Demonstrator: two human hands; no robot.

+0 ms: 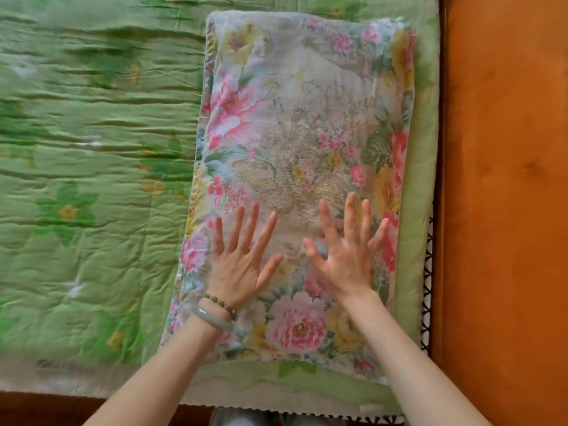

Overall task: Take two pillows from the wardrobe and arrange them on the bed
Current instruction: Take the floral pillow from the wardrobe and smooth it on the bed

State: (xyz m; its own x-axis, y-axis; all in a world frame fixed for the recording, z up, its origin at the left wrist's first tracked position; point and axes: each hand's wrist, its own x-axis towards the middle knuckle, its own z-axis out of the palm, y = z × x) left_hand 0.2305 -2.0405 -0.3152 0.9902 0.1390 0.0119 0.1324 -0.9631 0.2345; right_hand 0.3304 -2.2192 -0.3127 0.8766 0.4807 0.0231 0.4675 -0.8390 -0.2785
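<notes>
Bed (92, 186): green quilted cover with darker flower shapes, wrinkled, filling the left and middle of the view. Parts of it blurred.

Headboard (504, 179): orange-brown padded panel down the right edge, just beside the bed's side. Dark criss-cross trim runs along the cover's edge next to it.

Pillow (295, 124): one only in view, floral case in pink, yellow and green on a pale ground. Lies flat on the bed at its right side, long edge parallel to the headboard and near it, a strip of green cover showing between the two. Near end falls just short of the bed's near edge.

Left hand (239, 265): palm down on the near part of the pillow, fingers spread wide, gripping nothing. Appears to press flat on the cloth.

Right hand (347, 259): also over the near part of the pillow, fingers splayed and slightly bent, holding nothing. Contact with the cloth cannot be told for certain.

Bangle (212, 318) and bead bracelet (219, 302): both on the left wrist, side by side.
</notes>
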